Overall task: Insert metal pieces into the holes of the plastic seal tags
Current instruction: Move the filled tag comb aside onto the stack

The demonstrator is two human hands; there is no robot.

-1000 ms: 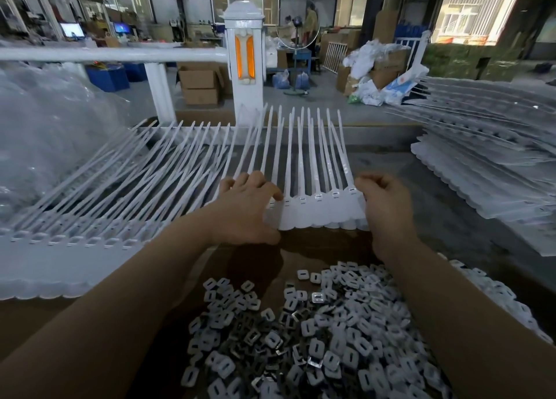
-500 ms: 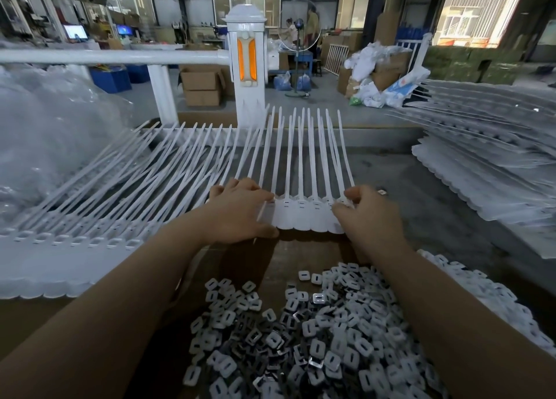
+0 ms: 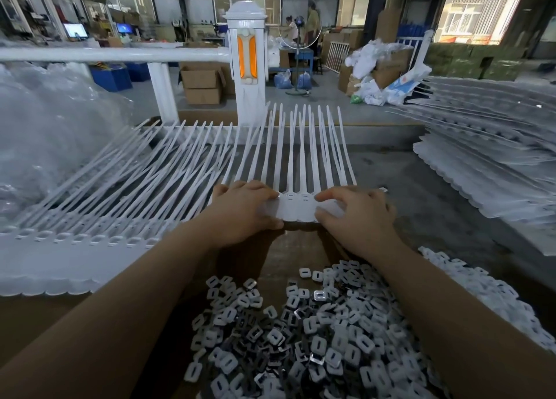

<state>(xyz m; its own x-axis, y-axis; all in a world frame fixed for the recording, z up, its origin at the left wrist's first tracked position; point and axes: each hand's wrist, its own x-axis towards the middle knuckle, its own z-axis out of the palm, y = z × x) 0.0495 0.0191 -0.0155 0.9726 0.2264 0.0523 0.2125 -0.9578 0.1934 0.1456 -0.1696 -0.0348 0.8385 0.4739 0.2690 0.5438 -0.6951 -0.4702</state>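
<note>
A strip of white plastic seal tags (image 3: 296, 209) lies in front of me with its long tails fanned away toward the railing. My left hand (image 3: 245, 210) grips the strip's left end, thumb under the near edge. My right hand (image 3: 358, 213) lies over the right end, fingers on top and thumb at the near edge. Only a short stretch of tag heads with small holes shows between the hands. A heap of small metal pieces (image 3: 304, 335), mixed with white ones, fills the near foreground between my forearms.
A long row of more white seal tags (image 3: 90, 239) lies at the left, next to clear plastic bags (image 3: 51, 134). Stacked tag strips (image 3: 493, 170) are piled at the right. A white railing post (image 3: 246, 67) stands behind the bench.
My right hand slid left along the strip toward my left hand, so less of the tag heads shows between them. The left hand stayed in place.
</note>
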